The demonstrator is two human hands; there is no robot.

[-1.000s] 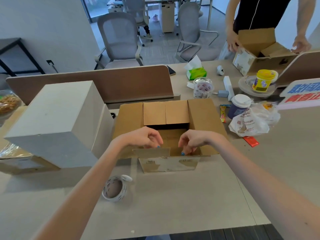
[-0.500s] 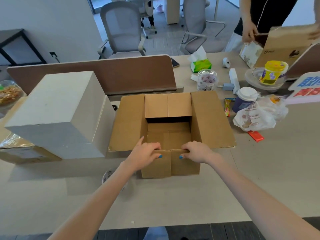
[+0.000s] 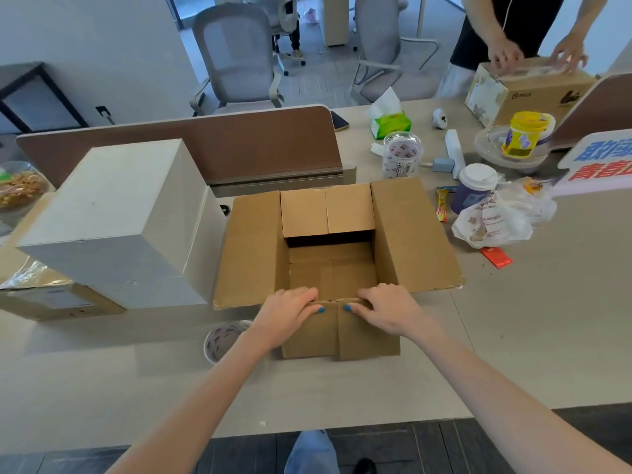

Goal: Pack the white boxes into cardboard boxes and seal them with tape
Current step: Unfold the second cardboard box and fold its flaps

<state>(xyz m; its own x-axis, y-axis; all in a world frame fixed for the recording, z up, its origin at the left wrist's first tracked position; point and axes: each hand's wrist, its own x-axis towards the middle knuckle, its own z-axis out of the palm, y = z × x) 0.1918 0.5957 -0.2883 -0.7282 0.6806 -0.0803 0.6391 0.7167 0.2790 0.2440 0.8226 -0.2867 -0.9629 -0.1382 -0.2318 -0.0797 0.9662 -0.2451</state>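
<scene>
Left hand [image 3: 287, 314] and right hand [image 3: 388, 311] grip the cardboard box [image 3: 410, 234] at its six-o'clock rim; white box [image 3: 113, 217] sits at nine o'clock.

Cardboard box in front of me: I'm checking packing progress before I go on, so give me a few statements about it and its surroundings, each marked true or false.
1. The open cardboard box has nothing inside it. True.
2. The white box sits inside the cardboard box. False: it stands outside, to the box's left.
3. The left grip and right grip both hold the near flap, which is folded outward. True.
4. The tape roll lies to the right of the box. False: it lies on the desk by the near left corner, partly behind the left forearm.
5. The top flaps are taped shut. False: all are open.
</scene>
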